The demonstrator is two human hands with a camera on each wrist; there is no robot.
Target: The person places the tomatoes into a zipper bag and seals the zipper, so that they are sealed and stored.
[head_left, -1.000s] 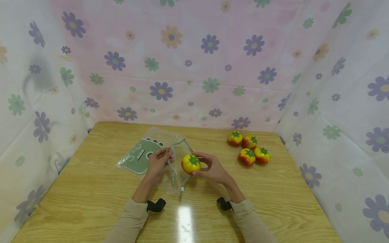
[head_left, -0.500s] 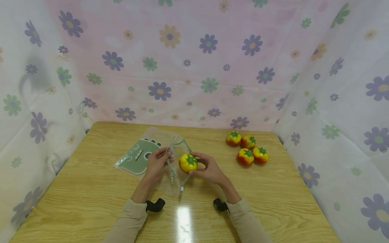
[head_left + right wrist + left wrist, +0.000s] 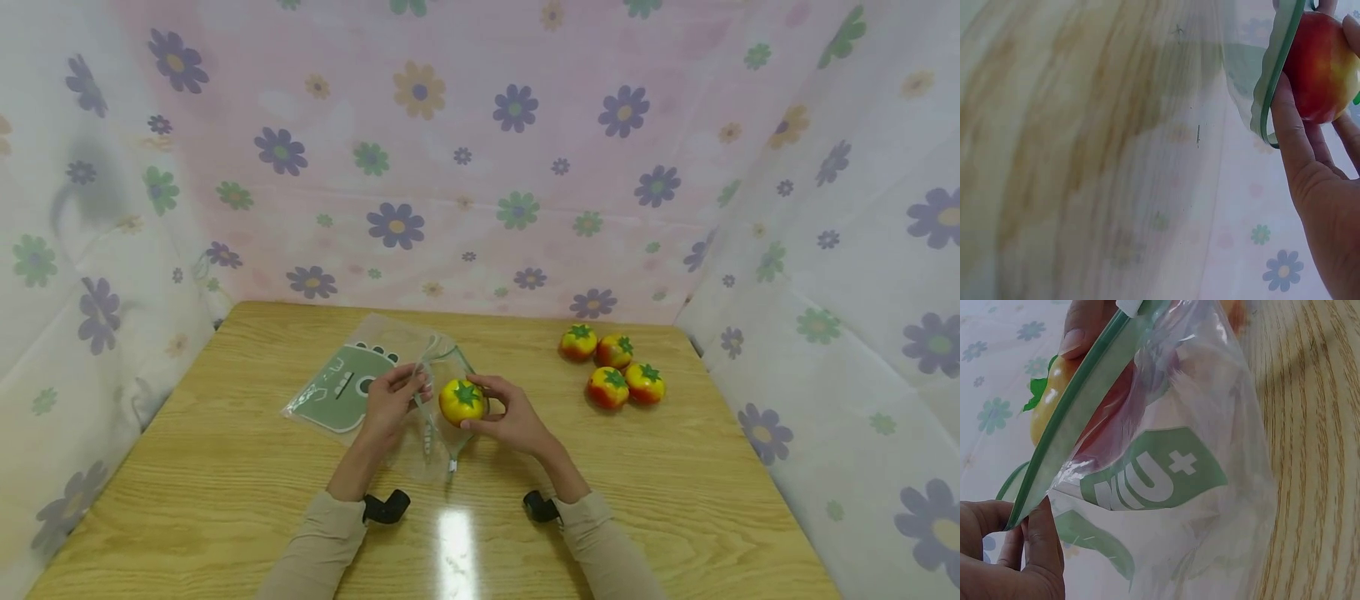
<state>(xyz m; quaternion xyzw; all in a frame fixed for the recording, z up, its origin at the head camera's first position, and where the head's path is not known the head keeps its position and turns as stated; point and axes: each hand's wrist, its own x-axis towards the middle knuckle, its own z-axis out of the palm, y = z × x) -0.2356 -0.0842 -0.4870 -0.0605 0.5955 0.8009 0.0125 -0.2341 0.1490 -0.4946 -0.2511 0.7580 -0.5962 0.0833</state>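
My left hand (image 3: 386, 410) pinches the rim of a clear zip bag (image 3: 326, 400) printed with a green cartoon face. That grip on the green zip strip (image 3: 1063, 434) shows in the left wrist view. With thumb and fingers curled round it, my right hand (image 3: 517, 419) holds a glossy yellow-and-red fruit (image 3: 459, 404) topped by a green star of leaves. The fruit sits at the bag's mouth, its red side (image 3: 1316, 69) facing the opening, seen partly through the plastic. A white slider (image 3: 452, 465) hangs at the near end of the zip.
Several similar fruits (image 3: 607, 387) stand grouped at the back right of the wooden table (image 3: 262, 492). Flower-printed cloth (image 3: 465, 225) encloses the table at the back and both sides. Black wrist mounts (image 3: 386, 506) sit at both cuffs.
My right hand has moved slightly left with the fruit, bringing it farther into the bag's mouth. The left hand keeps its pinch on the rim. The other fruits have not moved.
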